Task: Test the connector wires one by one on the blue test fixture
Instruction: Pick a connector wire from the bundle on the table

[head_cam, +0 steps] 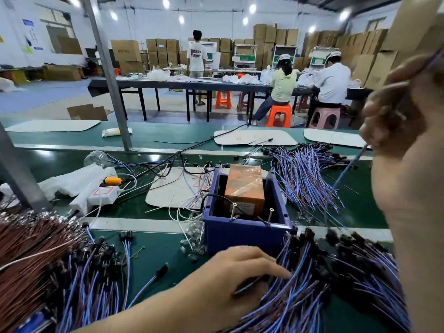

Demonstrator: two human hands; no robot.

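The blue test fixture (245, 234) is an open-topped box standing upright on the worktop (156, 255), with an orange block wrapped in clear tape inside and two brass pins leaning at its front rim. The connector wires (312, 272), thin blue and brown leads with black plugs, lie in heaps to the left, just in front and behind to the right of it. My left hand (240, 267) rests on the front heap. My right hand (394, 111), raised and blurred, grips one wire (348, 169) hanging slantwise.
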